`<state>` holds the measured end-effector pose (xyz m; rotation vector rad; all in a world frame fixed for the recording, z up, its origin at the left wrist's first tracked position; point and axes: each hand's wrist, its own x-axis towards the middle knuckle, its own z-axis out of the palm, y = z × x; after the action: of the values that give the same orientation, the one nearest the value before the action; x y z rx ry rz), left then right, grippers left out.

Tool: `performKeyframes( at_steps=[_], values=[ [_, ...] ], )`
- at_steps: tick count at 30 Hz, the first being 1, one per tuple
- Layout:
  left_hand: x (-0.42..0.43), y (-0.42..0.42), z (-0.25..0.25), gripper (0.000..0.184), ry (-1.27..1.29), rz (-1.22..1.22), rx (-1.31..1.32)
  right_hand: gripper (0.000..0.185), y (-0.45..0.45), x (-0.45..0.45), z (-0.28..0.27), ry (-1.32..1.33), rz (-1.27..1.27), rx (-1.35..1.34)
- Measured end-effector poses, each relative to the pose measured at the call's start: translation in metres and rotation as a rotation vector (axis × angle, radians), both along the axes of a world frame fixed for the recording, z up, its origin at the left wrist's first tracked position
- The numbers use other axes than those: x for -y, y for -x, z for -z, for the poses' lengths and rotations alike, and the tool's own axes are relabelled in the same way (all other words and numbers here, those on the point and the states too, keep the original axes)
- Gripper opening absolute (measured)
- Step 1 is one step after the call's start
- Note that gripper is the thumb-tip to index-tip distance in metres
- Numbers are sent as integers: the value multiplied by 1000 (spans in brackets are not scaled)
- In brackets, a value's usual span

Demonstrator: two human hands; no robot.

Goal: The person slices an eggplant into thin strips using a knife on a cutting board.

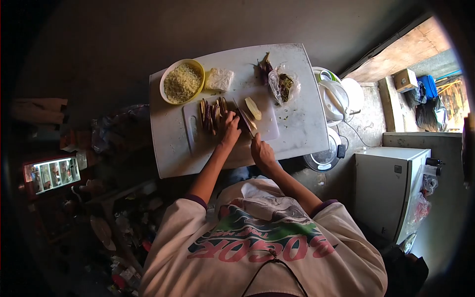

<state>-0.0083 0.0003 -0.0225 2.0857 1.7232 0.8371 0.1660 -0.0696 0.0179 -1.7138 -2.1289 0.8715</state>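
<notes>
Holds a knife [243, 114] in the right hand [263, 154], fingers closed around the handle, blade pointing away over a white cutting board [270, 119]. Rests the left hand [229, 131] at the right end of the cut eggplant strips [214, 115]; cannot tell if gripping one. Strips in a row on the board's left half, a long pale piece [253, 108] to the right of the blade.

Gives room to move on the right, over white table [303, 129] reaching to its right edge. Leaves some table top on the left too, and along the near edge, below the hands.

On the far side, in the way: a yellow bowl [201, 87] full of pale bits, a white packet [219, 79] beside it, dark whole eggplants [263, 70], and a clear bag [285, 85] with green stuff by the board's far right corner. Past the table, to the right: a white rounded machine [334, 101] and a white fridge [381, 190].
</notes>
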Motion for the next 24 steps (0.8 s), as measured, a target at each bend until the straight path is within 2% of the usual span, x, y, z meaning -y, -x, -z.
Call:
performKeyframes(
  at_steps=[2, 5, 6, 8, 10, 12, 15, 20, 24],
  values=[
    [0, 1, -1, 44, -27, -2, 9, 22, 6, -1, -13, -81, 28, 30],
    [4, -5, -19, 52, 81, -38, -28, 25, -11, 8, -2, -40, -17, -30],
    [5, -5, -18, 53, 113, -41, 37, 25, -18, 13, -6, -49, -21, -30],
    [1, -3, -10, 54, 138, -49, 105, 20, -30, 24, -18, 207, 21, -18],
    [0, 0, -4, 56, 59, 11, 79, 20, -31, 25, -21, 211, 11, 56],
    [2, -2, -3, 56, 80, 2, 65, 20, -26, 18, -18, 68, -15, 29],
    [3, -3, -9, 57, 91, -12, 38, 19, -19, 2, -17, 15, 18, 33],
    [4, 0, -10, 56, 66, -4, 96, 19, -25, -4, -27, 41, 29, 18],
    [12, 2, -30, 52, 88, -8, -45, 21, -27, -4, -37, 76, 23, -1]
  ],
)
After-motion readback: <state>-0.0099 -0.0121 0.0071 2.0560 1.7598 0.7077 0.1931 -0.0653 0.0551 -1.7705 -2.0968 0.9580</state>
